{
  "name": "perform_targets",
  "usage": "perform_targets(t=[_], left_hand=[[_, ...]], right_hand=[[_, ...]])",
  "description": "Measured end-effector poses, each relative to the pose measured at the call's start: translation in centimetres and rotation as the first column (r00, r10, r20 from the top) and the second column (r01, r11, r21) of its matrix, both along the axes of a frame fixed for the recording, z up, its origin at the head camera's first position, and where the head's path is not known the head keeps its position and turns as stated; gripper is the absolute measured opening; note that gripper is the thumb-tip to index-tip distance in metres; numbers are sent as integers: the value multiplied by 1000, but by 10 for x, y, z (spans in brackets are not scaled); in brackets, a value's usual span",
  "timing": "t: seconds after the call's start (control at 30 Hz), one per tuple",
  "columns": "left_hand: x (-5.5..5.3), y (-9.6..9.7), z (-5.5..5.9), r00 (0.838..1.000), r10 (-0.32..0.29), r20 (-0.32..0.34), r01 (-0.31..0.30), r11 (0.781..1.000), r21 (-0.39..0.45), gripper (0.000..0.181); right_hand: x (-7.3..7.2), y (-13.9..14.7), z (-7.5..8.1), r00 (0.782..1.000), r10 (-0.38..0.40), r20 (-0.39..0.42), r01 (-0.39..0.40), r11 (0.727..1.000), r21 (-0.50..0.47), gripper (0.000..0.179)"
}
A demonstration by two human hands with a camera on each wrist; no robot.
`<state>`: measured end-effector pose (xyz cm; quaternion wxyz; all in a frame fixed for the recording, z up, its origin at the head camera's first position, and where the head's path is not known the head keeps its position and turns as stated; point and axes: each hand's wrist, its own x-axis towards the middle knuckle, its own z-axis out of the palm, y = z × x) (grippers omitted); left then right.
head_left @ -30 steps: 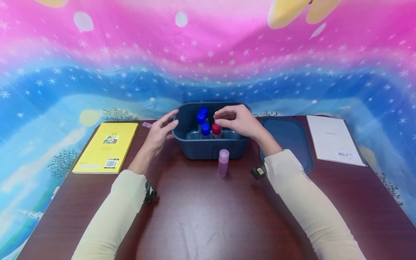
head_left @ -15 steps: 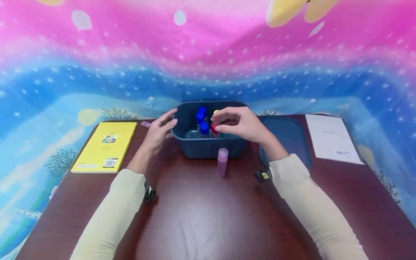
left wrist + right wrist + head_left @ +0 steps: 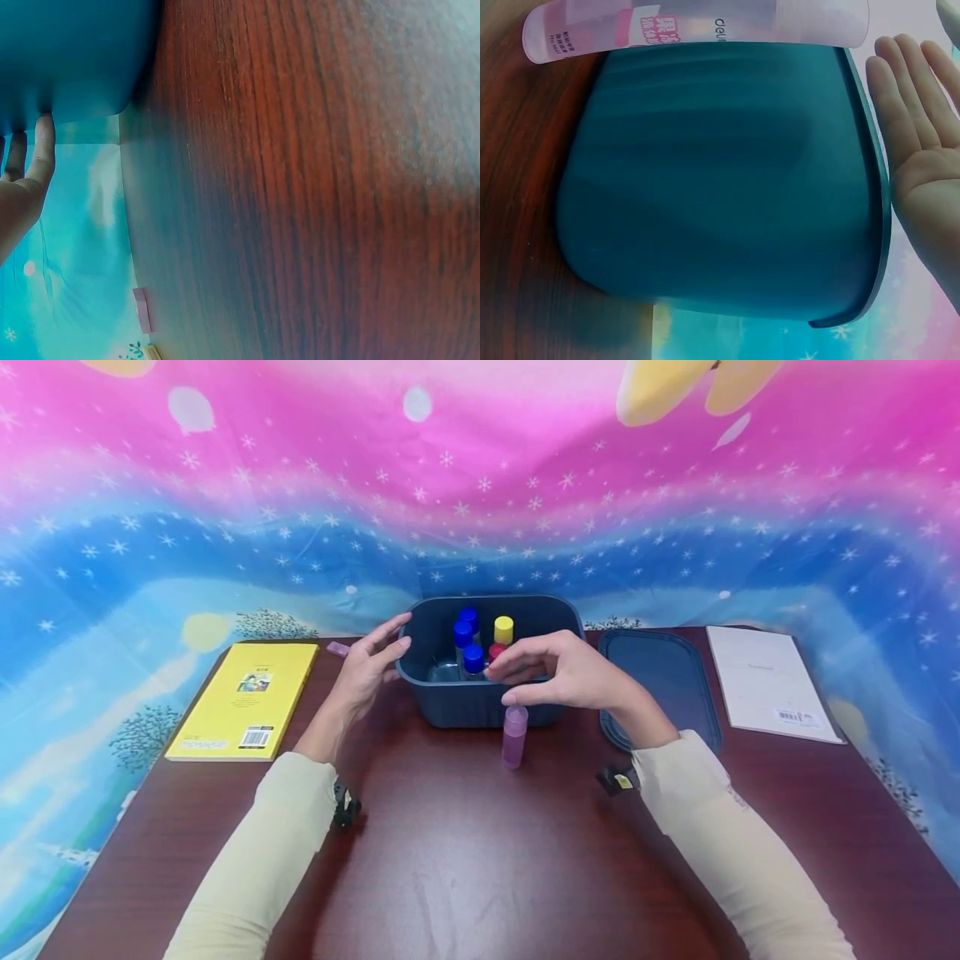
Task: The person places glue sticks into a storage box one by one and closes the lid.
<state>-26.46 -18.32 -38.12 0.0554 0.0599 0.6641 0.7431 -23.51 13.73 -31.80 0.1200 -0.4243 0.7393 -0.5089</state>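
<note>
A dark blue-grey plastic bin (image 3: 480, 703) stands at the back middle of the table. Inside it, clear tubes with blue caps (image 3: 472, 658), one with a yellow cap (image 3: 503, 629) and one with a red cap (image 3: 496, 651) stand upright. My left hand (image 3: 363, 664) is at the bin's left end, its fingertips against the wall, as the left wrist view also shows. In front of the bin stands a pink glue stick (image 3: 513, 739), its printed label showing in the right wrist view. My right hand (image 3: 573, 670) holds nothing; its fingers extend over the bin's front rim, thumb just above the glue stick.
A dark flat lid (image 3: 660, 685) lies right of the bin, beside a white book (image 3: 772, 685). To the left are a yellow book (image 3: 243, 702) and a small pinkish block (image 3: 338, 648). A patterned cloth (image 3: 480, 485) hangs behind the table.
My right hand has come away from the yellow-capped tube, toward me and down over the bin's front rim, to just above the pink glue stick. My left hand keeps its place.
</note>
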Motion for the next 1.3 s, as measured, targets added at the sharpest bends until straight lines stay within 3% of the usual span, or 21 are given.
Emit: perform_targets(t=[0.27,0.53,0.77,1.3], left_hand=[[1,1,0,1000,5,-11,-5,1000,3,54],[1,1,0,1000,4,-5,-4,1000,17,54],[1,1,-1,1000,5,-5,-5,1000,12,54],[0,1,0,1000,9,0,-9,1000,28,54]], right_hand=[[3,3,-2,996,83,44,-85,995,47,41],[10,3,1,987,138,77,-152,965,215,49],[13,2,-1,990,113,82,-134,935,329,52],[14,-2,1,998,52,32,-60,887,457,40]])
